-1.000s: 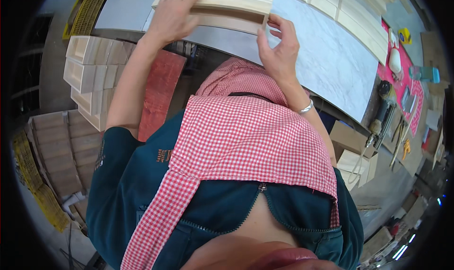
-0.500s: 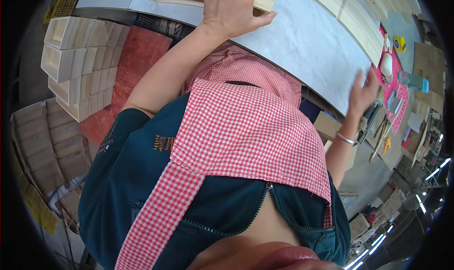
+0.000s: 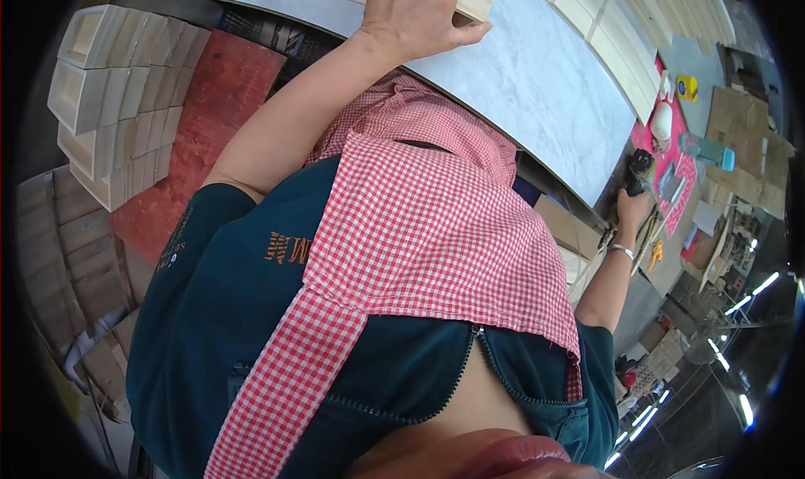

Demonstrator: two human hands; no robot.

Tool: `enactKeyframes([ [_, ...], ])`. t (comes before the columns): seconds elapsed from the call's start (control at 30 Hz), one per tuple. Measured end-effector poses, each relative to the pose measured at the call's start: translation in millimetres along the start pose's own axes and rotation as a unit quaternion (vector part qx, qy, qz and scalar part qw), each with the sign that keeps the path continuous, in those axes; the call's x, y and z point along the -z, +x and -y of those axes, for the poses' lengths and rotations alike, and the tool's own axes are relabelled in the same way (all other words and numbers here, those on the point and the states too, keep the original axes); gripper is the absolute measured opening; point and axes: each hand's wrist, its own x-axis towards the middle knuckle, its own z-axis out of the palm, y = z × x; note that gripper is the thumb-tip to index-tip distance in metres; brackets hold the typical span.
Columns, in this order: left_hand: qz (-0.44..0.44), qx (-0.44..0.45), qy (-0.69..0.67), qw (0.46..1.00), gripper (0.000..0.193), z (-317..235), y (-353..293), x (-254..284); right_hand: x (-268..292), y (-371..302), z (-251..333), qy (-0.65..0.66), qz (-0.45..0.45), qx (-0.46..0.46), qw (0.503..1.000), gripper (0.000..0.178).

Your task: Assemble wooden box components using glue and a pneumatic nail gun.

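Observation:
My left hand [image 3: 415,14] is wrapped over the edge of a pale wooden box [image 3: 478,0] at the top of the view, thumb on its near side. The box rests on a white marbled tabletop [image 3: 537,68], and its far part is cut off by the picture's edge. Out at the right, past the tabletop's corner, my right hand [image 3: 632,209] is closed round a black hand-held power tool [image 3: 640,173]. Its exact kind is hard to make out. A silver bangle circles my right wrist.
Stacked wooden boxes [image 3: 113,102] stand on a red board [image 3: 222,102] at left. Long pale wood strips [image 3: 616,39] line the table's far right. Beyond them, a pink surface [image 3: 650,139] bears a white bottle [image 3: 662,121]; a clear container with a teal lid [image 3: 708,152] is nearby.
My right hand has moved down past the tabletop's corner and taken hold of the black tool; before, it was open and blurred. The left hand keeps its hold on the box. The view has shifted slightly.

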Motion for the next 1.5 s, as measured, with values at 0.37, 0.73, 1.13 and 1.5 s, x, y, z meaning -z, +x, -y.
enactKeyframes([
  [0.37, 0.299, 0.135, -0.081, 0.941, 0.08, -5.6, 17.8, 29.6, 204.8, -76.4, 203.6, 0.209, 0.176, 0.082, 0.958, 0.022],
  [0.73, 0.384, 0.177, -0.126, 0.897, 0.082, -7.4, 25.3, 32.6, 243.6, -109.2, 341.1, 0.276, 0.205, 0.494, 0.799, 0.031],
  [1.13, 0.402, 0.18, -0.15, 0.885, 0.083, -5.3, 29.1, 34.1, 240.3, -106.5, 360.9, 0.264, 0.261, 0.474, 0.798, 0.043],
  [1.5, 0.416, 0.181, -0.149, 0.879, 0.087, -8.9, 29.2, 36.9, 246.3, -115.6, 362.1, 0.208, 0.25, 0.441, 0.837, 0.039],
])
